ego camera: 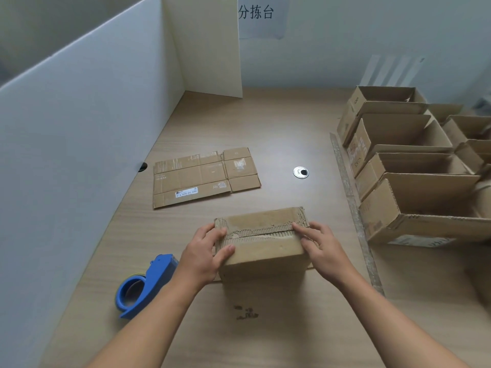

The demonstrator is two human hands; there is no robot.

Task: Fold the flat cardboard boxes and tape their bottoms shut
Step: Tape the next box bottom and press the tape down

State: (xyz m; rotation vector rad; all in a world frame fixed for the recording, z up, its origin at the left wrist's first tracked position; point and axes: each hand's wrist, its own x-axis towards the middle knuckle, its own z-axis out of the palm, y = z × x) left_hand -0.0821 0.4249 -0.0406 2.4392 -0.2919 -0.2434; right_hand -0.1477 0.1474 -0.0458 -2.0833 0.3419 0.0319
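A folded cardboard box (261,244) stands on the wooden table, bottom side up, with its two torn flaps meeting along a ragged seam. My left hand (203,252) grips its left end, thumb on the near flap and fingers over the seam. At the right end my right hand (320,247) presses down with nearly straight fingers on the seam. A blue tape dispenser (144,285) lies on the table just left of my left wrist. One flat, unfolded cardboard box (202,176) lies farther back on the table.
Several folded open boxes (414,166) stand packed together along the right side. White partition boards (87,134) wall off the left and back. A round metal cable grommet (301,172) sits mid-table. A strip of worn tape (350,203) runs along the table beside the boxes.
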